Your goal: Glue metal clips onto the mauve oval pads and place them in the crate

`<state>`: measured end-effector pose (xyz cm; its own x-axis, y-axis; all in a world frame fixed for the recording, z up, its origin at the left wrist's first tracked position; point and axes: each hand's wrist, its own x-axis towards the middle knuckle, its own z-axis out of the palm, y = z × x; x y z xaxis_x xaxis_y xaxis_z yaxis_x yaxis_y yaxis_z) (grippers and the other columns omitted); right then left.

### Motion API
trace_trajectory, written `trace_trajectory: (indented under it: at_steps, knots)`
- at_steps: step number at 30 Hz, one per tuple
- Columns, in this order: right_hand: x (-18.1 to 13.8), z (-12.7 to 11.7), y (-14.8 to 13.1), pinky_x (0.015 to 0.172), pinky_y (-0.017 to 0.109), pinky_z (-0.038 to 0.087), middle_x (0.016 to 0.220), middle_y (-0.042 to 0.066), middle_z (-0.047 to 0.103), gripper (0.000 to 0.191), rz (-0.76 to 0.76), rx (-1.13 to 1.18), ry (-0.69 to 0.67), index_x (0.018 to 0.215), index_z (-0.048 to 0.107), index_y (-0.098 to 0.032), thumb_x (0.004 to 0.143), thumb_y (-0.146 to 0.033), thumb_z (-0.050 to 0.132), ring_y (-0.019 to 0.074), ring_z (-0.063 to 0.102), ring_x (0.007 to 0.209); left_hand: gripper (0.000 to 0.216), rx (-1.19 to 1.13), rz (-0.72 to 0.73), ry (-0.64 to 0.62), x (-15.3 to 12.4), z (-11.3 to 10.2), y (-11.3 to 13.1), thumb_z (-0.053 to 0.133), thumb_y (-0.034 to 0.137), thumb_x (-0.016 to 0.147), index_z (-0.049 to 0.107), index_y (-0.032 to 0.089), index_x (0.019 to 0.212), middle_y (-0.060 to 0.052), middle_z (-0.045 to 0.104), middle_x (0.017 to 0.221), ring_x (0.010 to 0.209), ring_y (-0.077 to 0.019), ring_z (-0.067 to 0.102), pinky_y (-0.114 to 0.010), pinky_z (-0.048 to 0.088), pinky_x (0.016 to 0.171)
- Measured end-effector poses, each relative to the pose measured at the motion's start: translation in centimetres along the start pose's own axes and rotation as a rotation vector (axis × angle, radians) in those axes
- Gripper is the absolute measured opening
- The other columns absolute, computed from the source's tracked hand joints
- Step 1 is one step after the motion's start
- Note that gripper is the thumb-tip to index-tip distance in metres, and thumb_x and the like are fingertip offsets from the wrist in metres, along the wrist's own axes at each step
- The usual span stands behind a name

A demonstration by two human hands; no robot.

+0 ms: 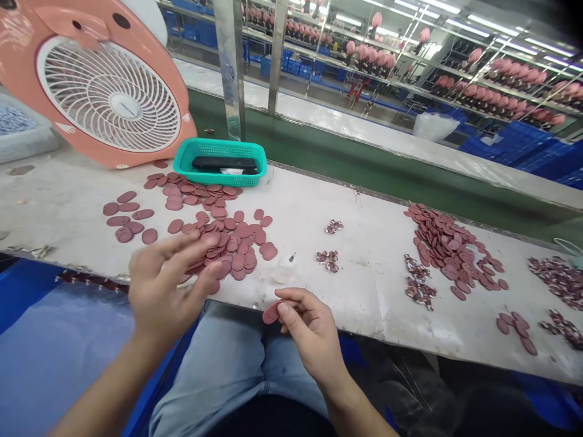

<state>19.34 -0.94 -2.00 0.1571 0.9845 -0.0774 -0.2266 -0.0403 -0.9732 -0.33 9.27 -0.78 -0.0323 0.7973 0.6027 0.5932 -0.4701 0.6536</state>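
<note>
Between the thumb and fingers of my right hand [307, 331] is a reddish-brown oval piece [271, 312] with small holes in it, held just past the table's near edge. My left hand [170, 282] hovers at the near side of a loose pile of similar oval pieces [237, 243], its fingers spread and somewhat blurred. I see nothing in that hand. A small pointed tool tip on a pale base [285, 270] stands on the table beyond my right hand. Two little clusters of shiny maroon-and-silver parts [328, 261] lie to the right of it.
An orange fan [122, 103] and a teal basket [182, 167] holding a black object stand at the back left. Another oval pile [449, 243] and more shiny parts [558, 279] lie to the right. A green belt [310, 139] runs behind metal posts [232, 67].
</note>
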Motion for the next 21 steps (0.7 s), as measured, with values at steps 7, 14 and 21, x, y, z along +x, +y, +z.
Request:
trace_trajectory:
  at_steps: [7,14,21]
  knots:
    - [-0.7,0.4,-1.3,0.072,0.029,0.053,0.082,0.002,0.070,0.009,-0.063,-0.239,-0.179,0.093,0.073,-0.022,0.088,-0.030,0.070,0.0159,0.069,0.074,0.057,-0.998,-1.155,-0.871,-6.8,-0.8,4.1,0.074,0.073,0.067,0.079,0.016,0.075,-0.010,0.075,0.065,0.051,-0.0155,0.064,-0.020,0.037,0.042]
    - [0.1,-0.6,-0.4,0.073,0.032,0.051,0.085,0.003,0.069,0.011,-0.318,-0.492,0.123,0.093,0.071,-0.023,0.092,-0.034,0.067,0.0172,0.063,0.076,0.042,-1.235,-1.440,-0.833,-7.6,-1.6,3.8,0.095,0.050,0.052,0.079,0.017,0.074,-0.005,0.075,0.061,0.049,-0.0090,0.063,-0.012,0.034,0.041]
    - [5.4,-1.9,0.8,0.099,0.051,0.044,0.118,0.014,0.067,0.046,-0.322,-0.910,0.156,0.123,0.058,-0.017,0.084,-0.037,0.072,0.0331,0.058,0.113,0.050,-1.172,-1.418,-0.554,-8.6,-1.7,4.4,0.094,0.055,0.051,0.081,0.019,0.082,-0.001,0.070,0.069,0.056,-0.0075,0.056,-0.014,0.041,0.044]
